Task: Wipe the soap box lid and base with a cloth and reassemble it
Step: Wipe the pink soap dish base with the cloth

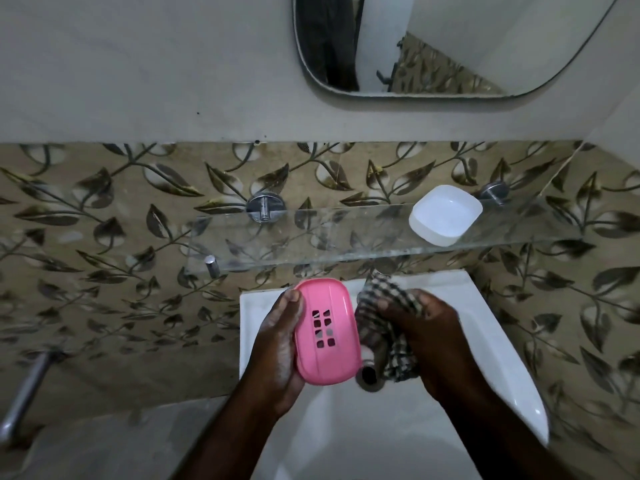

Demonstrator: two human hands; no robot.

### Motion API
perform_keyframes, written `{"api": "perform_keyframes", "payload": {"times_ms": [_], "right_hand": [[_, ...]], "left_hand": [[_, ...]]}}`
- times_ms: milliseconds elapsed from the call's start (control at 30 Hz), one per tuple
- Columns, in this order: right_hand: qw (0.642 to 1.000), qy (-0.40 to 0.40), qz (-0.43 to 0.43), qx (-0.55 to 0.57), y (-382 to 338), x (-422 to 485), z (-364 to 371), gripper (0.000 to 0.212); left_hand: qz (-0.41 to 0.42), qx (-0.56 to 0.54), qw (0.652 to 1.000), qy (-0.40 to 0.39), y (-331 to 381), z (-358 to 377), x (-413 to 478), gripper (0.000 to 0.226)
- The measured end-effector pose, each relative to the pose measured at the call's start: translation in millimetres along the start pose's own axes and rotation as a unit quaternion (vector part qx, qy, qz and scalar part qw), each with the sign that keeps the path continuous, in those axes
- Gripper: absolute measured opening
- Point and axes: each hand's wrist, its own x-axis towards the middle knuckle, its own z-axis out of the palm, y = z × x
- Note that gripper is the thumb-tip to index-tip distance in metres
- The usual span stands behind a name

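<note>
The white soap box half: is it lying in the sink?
No, the white soap box half sits on the glass shelf fixed to the wall above the sink.

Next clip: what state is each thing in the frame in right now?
Pink slotted plastic soap box piece: gripped in left hand over white sink, separated from its mate.
White translucent plastic soap box piece: hollow side up on glass shelf, untouched.
Checked cloth: bunched in right hand.

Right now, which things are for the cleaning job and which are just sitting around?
For the job: pink soap box half, held in the left hand; checked cloth in the right hand; white soap box half on the glass shelf.
Just there: mirror, sink.
</note>
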Motion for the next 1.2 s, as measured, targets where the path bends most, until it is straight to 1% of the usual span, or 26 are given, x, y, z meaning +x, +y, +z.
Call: {"api": "perform_keyframes", "payload": {"times_ms": [67,133,167,200,233,267,333,367,400,433,467,533,600,633,667,700,733,767,800,833,867,933,1000,1067,1100,1200], "right_hand": [[0.997,0.006,-0.066,-0.047,-8,-4,-1,0.009],[0.981,-0.022,-0.147,-0.124,-8,-8,7,0.013],[0.958,-0.045,-0.205,-0.194,-6,-10,13,0.015],[0.915,-0.067,-0.283,-0.280,-1,-12,23,0.018],[0.862,-0.077,-0.343,-0.367,6,-13,33,0.024],[0.821,-0.074,-0.385,-0.415,13,-13,42,0.027],[0.806,-0.085,-0.411,-0.418,23,-14,47,0.031],[0.790,-0.103,-0.429,-0.426,25,-16,47,0.040],[0.777,-0.134,-0.434,-0.437,24,-19,43,0.048],[0.756,-0.168,-0.444,-0.451,27,-19,36,0.052],[0.734,-0.207,-0.451,-0.463,27,-18,28,0.052],[0.711,-0.268,-0.441,-0.477,19,-15,18,0.046],[0.690,-0.285,-0.446,-0.493,6,-13,10,0.040],[0.683,-0.283,-0.456,-0.496,0,-11,5,0.041],[0.697,-0.285,-0.449,-0.481,-6,-11,5,0.043],[0.728,-0.273,-0.430,-0.460,-11,-10,3,0.041],[0.773,-0.243,-0.399,-0.429,-17,-8,0,0.036],[0.827,-0.209,-0.354,-0.384,-22,-4,0,0.029],[0.862,-0.185,-0.306,-0.359,-25,-1,2,0.024],[0.876,-0.181,-0.284,-0.346,-27,1,6,0.023],[0.875,-0.164,-0.282,-0.358,-26,3,13,0.026],[0.881,-0.122,-0.284,-0.359,-22,2,28,0.039],[0.855,-0.096,-0.342,-0.378,-24,2,42,0.048],[0.832,-0.091,-0.381,-0.394,-27,3,47,0.052],[0.833,-0.100,-0.381,-0.387,-30,5,47,0.052],[0.861,-0.140,-0.358,-0.332,-36,4,47,0.045]], "left_hand": [[0.003,0.025,1.000,-0.003,5,0,0,0.029],[0.000,0.043,0.999,-0.029,6,1,0,0.040],[0.000,0.050,0.998,-0.043,4,4,-1,0.046],[0.004,0.046,0.997,-0.058,3,7,-2,0.049],[0.013,0.035,0.997,-0.067,2,10,-2,0.048],[0.019,0.016,0.997,-0.067,2,13,-2,0.044],[0.027,-0.020,0.998,-0.051,7,15,-1,0.036],[0.028,-0.031,0.998,-0.048,11,14,-1,0.033],[0.028,-0.032,0.998,-0.045,15,14,-1,0.030],[0.028,-0.027,0.998,-0.041,19,13,-3,0.028],[0.030,-0.024,0.999,-0.032,21,13,-4,0.029],[0.042,-0.013,0.999,-0.030,23,13,-7,0.038],[0.043,0.001,0.998,-0.037,21,17,-10,0.047],[0.044,0.001,0.998,-0.040,19,19,-10,0.047],[0.049,-0.008,0.998,-0.042,19,22,-10,0.044],[0.055,-0.023,0.997,-0.043,20,24,-8,0.040],[0.060,-0.041,0.996,-0.044,23,25,-6,0.035],[0.065,-0.056,0.995,-0.047,28,26,-1,0.033],[0.066,-0.065,0.995,-0.046,33,28,3,0.031],[0.067,-0.066,0.995,-0.039,37,32,6,0.032],[0.068,-0.062,0.995,-0.029,39,37,8,0.034],[0.059,-0.036,0.997,-0.020,36,47,7,0.045],[0.048,-0.010,0.999,-0.016,34,52,5,0.052],[0.058,-0.006,0.998,-0.013,36,51,5,0.049],[0.065,-0.005,0.998,-0.016,39,49,7,0.050],[0.083,-0.006,0.996,-0.026,47,51,9,0.052]]}}
